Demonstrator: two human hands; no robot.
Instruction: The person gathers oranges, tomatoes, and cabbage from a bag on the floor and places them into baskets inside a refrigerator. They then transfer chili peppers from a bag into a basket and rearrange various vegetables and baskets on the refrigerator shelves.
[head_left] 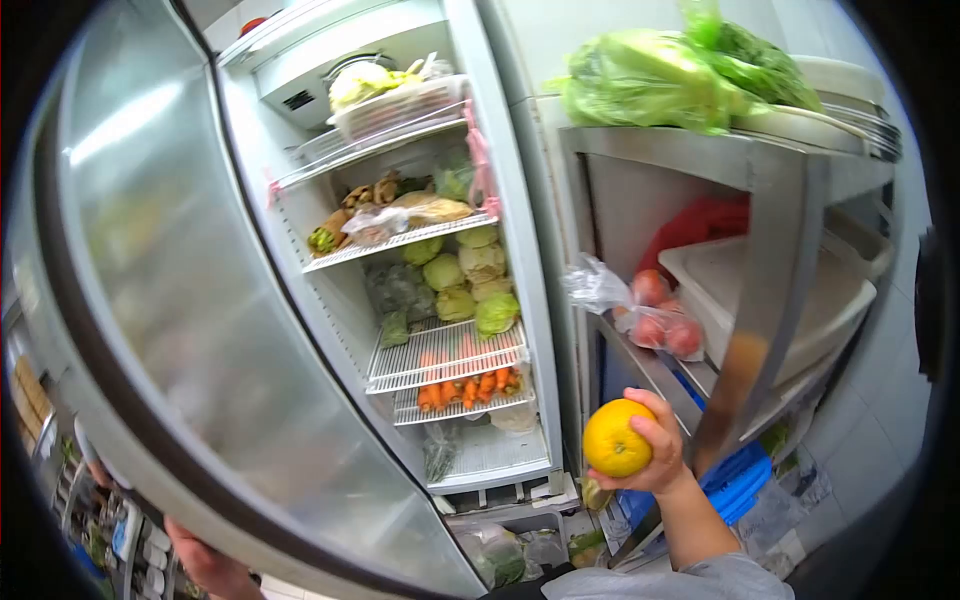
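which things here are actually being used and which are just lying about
In use:
orange, held in the right hand
refrigerator door, open, with the left hand at its edge

Just lying about:
carrots
cabbages
bagged tomatoes
bagged leafy greens

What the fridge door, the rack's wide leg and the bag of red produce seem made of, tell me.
Fridge door: smooth, glossy glass or polished metal; the bright streak and blurred colours fit both.
Wide leg: likely stainless steel, satin; grey with a blurred orange reflection.
Bag: probably thin plastic, clear and shiny; it is crinkled and red shows through.
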